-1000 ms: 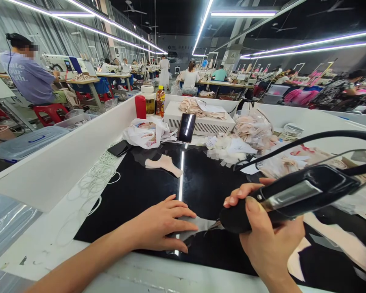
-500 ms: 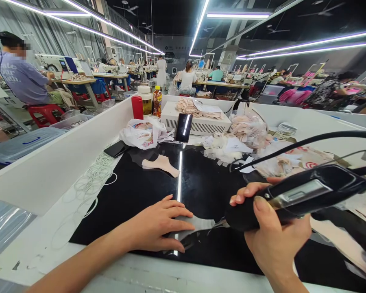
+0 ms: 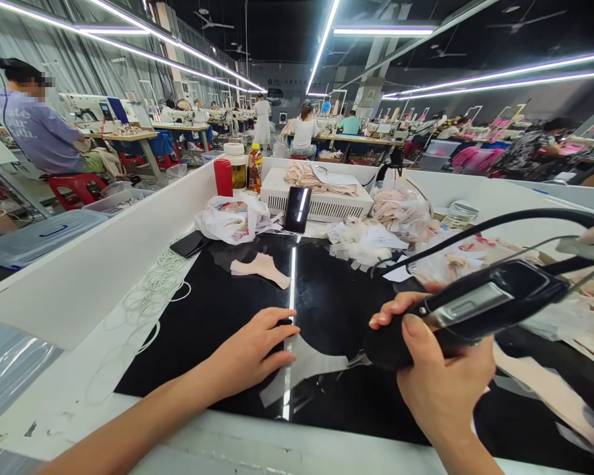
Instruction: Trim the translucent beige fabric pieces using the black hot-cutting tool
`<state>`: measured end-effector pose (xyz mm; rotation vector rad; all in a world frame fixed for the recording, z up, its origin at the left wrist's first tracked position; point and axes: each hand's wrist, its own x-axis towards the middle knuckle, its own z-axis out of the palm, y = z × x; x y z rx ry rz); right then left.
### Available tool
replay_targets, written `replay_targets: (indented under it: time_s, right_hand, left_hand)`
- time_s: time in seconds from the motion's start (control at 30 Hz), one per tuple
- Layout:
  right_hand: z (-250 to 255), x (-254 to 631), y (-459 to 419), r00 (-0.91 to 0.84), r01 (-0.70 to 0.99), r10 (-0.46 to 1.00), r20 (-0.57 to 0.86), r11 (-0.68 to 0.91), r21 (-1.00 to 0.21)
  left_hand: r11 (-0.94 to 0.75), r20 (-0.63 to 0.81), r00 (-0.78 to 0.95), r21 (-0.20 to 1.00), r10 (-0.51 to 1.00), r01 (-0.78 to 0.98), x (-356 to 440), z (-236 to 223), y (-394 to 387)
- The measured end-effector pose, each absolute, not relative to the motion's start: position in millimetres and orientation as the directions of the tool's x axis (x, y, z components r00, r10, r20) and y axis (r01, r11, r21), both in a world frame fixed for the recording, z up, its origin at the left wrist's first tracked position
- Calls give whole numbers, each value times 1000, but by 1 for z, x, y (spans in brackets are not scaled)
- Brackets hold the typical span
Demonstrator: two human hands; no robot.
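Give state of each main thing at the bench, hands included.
Left hand, fingers slightly spread.
Right hand, closed around black tool.
Black tool, tilted, tip at sheer piece; power unclear.
Sheer piece, flat on black mat.
Phone, propped up, screen dark.
Jar, upright, lid on.
Drink bottle, upright, capped.
White bag, crumpled.

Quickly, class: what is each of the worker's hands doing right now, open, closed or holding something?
Left hand: open, gripping nothing, beside the sheer piece; contact unclear.
Right hand: closed around the black handheld tool.

Sewing workshop: rows of sewing machines (image 3: 82,104), seated workers (image 3: 42,128), long tube lights (image 3: 383,31) overhead.
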<state>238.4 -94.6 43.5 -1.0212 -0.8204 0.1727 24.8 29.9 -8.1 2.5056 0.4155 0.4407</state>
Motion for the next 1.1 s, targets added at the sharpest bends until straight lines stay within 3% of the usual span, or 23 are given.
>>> replay_targets:
  time_s: [0.13, 0.3, 0.4, 0.5, 0.63, 0.7, 0.8, 0.97, 1.1]
  right_hand:
    - [48, 247, -98, 659, 299, 503, 559, 507, -808]
    - [49, 261, -100, 658, 511, 427, 620, 351, -785]
    - [46, 265, -104, 629, 641, 236, 741, 381, -666]
    - [45, 259, -114, 460, 784, 121, 880, 410, -466]
    - [44, 236, -121, 120, 818, 433, 893, 467, -336]
    - [39, 225, -116, 7, 794, 598, 801, 483, -368]
    - [26, 215, -106, -16, 735, 756, 654, 452, -504]
    - [6, 212, -91, 65, 594, 852, 519, 385, -707]
    - [-10, 214, -78, 153, 390, 934, 322, 242, -888]
  left_hand:
    - [-787, 203, 876, 557, 438, 264, 27, -11, 30]
    - [-760, 232, 868, 612, 439, 220, 28, -14, 34]
    - [-731, 259, 854, 656, 452, 188, 27, -19, 39]
    - [-672, 227, 847, 716, 481, 189, 27, -20, 40]
    - [-512, 58, 857, 822, 511, 250, 28, -8, 34]
    - [-435, 0, 865, 865, 502, 252, 30, -1, 30]
    - [-293, -30, 846, 931, 532, 218, 35, 9, 26]
    - [-32, -110, 822, 988, 559, 154, 37, 19, 30]
    - [145, -209, 752, 978, 625, 151, 31, 21, 36]
